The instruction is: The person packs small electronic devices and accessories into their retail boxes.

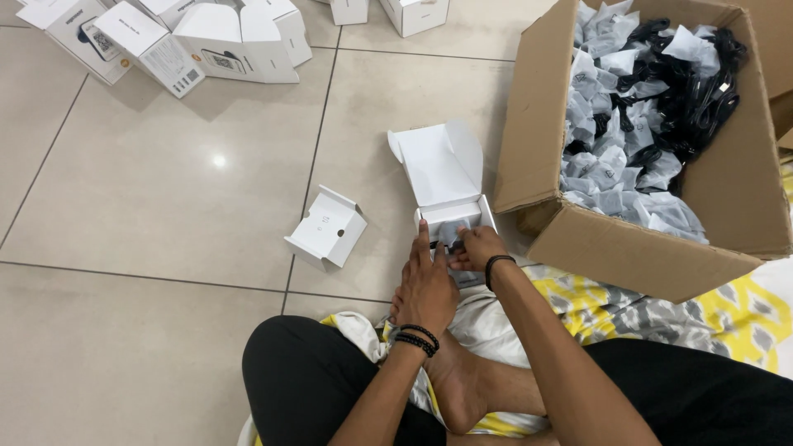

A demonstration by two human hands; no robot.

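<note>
White open carton on floor tile, packing step in hand.
Left hand steadies its front; right hand pinches a small bagged item into it. Likely next: seat item, fold lid.

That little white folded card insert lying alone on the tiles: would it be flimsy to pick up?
The white card insert is probably very light, being thin folded card. It would likely slide easily on the glossy tile floor. Its raised flaps suggest it crushes under a firm pinch.
</note>
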